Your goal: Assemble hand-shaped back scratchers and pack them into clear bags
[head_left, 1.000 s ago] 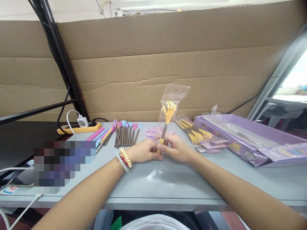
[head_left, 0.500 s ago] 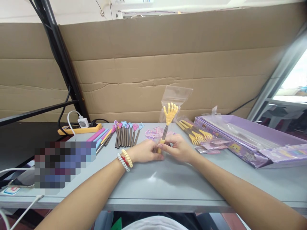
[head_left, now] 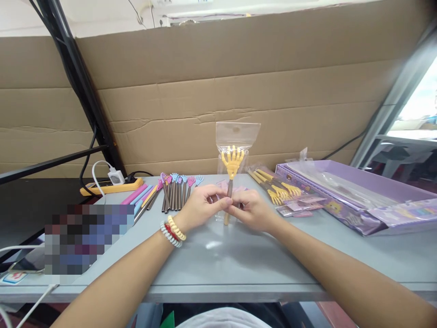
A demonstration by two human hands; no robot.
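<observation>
A yellow hand-shaped scratcher (head_left: 232,162) with a metal shaft stands upright inside a clear plastic bag (head_left: 236,134) at the centre. My left hand (head_left: 205,206), with coil bands at the wrist, pinches the bag and shaft from the left. From the right, my right hand (head_left: 251,210) grips the same shaft, its fingertips meeting those of the left. Behind the hands lie pink printed cards (head_left: 223,184), partly hidden. More yellow scratchers (head_left: 278,187) in clear wrapping lie to the right, beside flat pink packets (head_left: 300,206).
A purple open box (head_left: 341,207) holding clear bags is at the right. Scratchers with blue and pink heads (head_left: 175,193) and coloured handles (head_left: 138,196) lie at the left, near a yellow power strip (head_left: 131,186). Cardboard (head_left: 239,95) rises behind the grey table (head_left: 218,269).
The bagged scratcher has become more upright and shifted slightly left in view. My left hand has moved up around the shaft, and the handle's lower end now shows below the fingers.
</observation>
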